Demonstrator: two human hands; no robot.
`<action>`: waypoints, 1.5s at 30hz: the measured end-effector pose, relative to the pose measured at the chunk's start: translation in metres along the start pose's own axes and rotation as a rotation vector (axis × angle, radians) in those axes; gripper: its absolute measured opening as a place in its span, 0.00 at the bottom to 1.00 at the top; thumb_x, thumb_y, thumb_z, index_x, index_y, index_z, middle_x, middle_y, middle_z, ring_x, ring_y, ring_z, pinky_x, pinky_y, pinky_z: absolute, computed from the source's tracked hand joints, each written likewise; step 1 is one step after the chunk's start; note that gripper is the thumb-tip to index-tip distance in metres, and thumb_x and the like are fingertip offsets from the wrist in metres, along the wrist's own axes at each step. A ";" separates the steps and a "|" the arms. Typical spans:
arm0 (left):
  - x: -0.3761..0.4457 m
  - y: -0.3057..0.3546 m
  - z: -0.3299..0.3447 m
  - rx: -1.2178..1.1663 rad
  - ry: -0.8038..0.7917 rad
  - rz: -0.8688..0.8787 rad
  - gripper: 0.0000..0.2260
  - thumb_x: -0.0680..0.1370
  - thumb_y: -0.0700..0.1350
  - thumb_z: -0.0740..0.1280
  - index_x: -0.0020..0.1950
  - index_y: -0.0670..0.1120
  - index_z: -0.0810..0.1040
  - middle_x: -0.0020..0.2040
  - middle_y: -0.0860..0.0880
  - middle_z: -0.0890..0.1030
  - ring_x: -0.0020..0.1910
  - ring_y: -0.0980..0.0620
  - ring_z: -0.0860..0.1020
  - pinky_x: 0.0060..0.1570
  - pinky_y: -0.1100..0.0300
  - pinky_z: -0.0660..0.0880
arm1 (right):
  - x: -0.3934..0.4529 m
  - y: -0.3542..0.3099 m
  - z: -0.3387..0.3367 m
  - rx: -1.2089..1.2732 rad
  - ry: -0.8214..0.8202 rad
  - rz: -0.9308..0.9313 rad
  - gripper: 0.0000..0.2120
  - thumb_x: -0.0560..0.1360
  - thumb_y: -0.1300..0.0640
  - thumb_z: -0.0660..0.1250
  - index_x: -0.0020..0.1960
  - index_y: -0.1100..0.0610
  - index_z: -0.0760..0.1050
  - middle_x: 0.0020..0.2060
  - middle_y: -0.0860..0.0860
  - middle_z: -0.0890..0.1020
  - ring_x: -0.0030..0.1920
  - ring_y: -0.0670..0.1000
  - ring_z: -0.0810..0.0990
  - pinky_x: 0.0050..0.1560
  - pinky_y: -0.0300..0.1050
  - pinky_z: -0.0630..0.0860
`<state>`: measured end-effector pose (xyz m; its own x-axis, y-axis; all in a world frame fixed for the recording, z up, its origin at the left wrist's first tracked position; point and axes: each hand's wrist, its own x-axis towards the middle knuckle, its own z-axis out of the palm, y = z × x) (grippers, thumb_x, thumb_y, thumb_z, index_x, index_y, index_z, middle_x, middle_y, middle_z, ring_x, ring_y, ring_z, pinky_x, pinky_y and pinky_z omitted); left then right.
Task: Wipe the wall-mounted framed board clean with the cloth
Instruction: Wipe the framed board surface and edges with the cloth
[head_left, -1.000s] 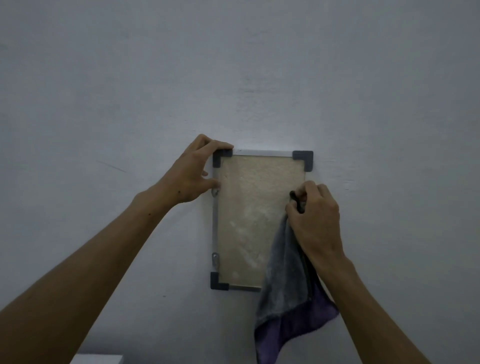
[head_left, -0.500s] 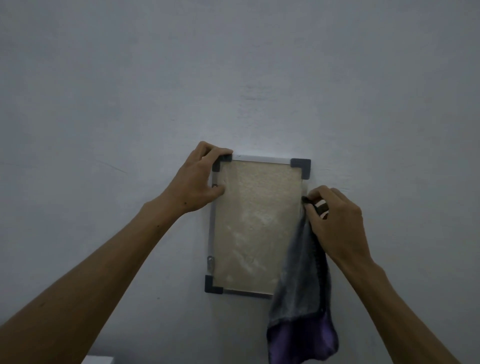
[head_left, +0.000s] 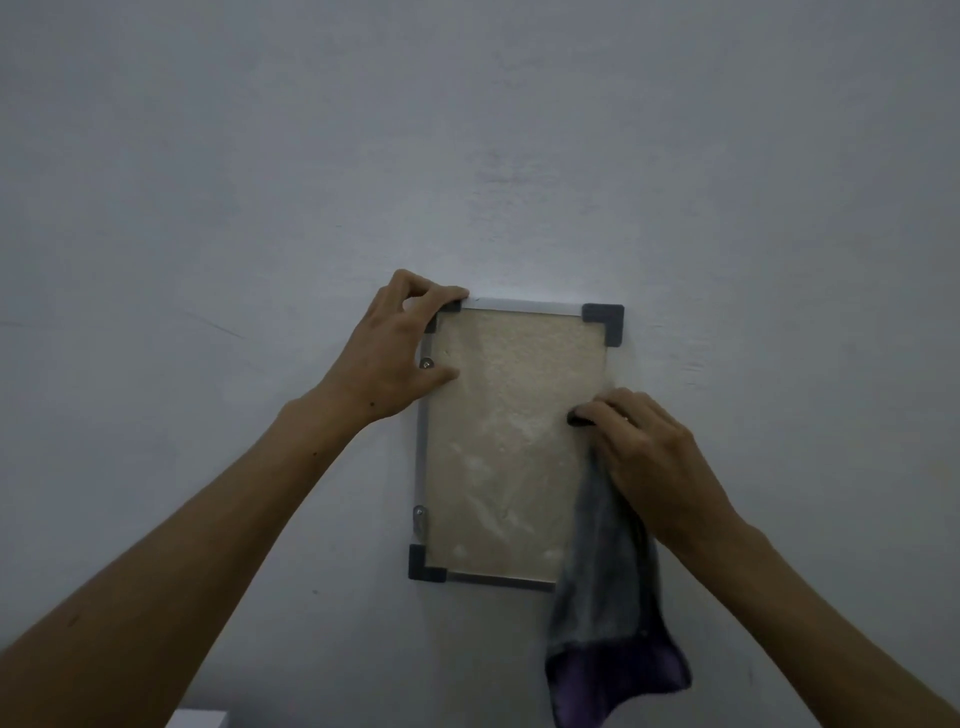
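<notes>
A small framed board (head_left: 511, 415) hangs on the wall, with a beige smeared panel, a thin metal frame and dark corner caps. My left hand (head_left: 397, 353) grips its top left corner, thumb pressed on the panel. My right hand (head_left: 649, 457) rests on the board's right edge at mid height, shut on a grey and purple cloth (head_left: 608, 613). The cloth hangs down over the board's lower right corner and hides it.
The plain pale grey wall (head_left: 467, 156) fills the view all around the board. The corner of a white object (head_left: 200, 719) shows at the bottom edge, below my left forearm.
My right hand has slid with the cloth from the board's right edge back onto the panel, a little to the left. My left hand keeps its hold on the top left corner.
</notes>
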<state>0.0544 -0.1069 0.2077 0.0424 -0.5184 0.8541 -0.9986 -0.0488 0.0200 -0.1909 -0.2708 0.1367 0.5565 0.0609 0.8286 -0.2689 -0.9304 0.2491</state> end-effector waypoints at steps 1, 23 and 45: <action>0.001 0.000 0.000 0.009 0.000 0.007 0.36 0.68 0.47 0.80 0.73 0.52 0.69 0.64 0.48 0.67 0.60 0.51 0.70 0.56 0.61 0.73 | -0.004 -0.001 0.000 0.017 -0.030 -0.015 0.10 0.76 0.63 0.68 0.57 0.62 0.79 0.53 0.57 0.81 0.50 0.57 0.81 0.50 0.53 0.83; -0.002 0.005 0.002 0.038 0.013 -0.015 0.36 0.68 0.47 0.79 0.74 0.54 0.69 0.65 0.46 0.65 0.62 0.47 0.70 0.60 0.50 0.77 | 0.007 -0.002 0.008 0.095 0.045 -0.022 0.11 0.75 0.67 0.72 0.56 0.62 0.81 0.51 0.57 0.81 0.49 0.55 0.81 0.50 0.51 0.82; -0.003 0.004 0.005 0.043 0.025 -0.022 0.36 0.68 0.48 0.79 0.74 0.54 0.69 0.66 0.46 0.65 0.64 0.47 0.69 0.63 0.56 0.71 | 0.011 -0.011 0.013 0.090 0.009 -0.073 0.10 0.76 0.66 0.71 0.56 0.63 0.81 0.50 0.57 0.82 0.48 0.55 0.81 0.49 0.51 0.82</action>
<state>0.0503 -0.1097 0.2029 0.0635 -0.4957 0.8662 -0.9951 -0.0975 0.0172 -0.1715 -0.2643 0.1361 0.5648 0.1322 0.8146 -0.1559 -0.9522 0.2627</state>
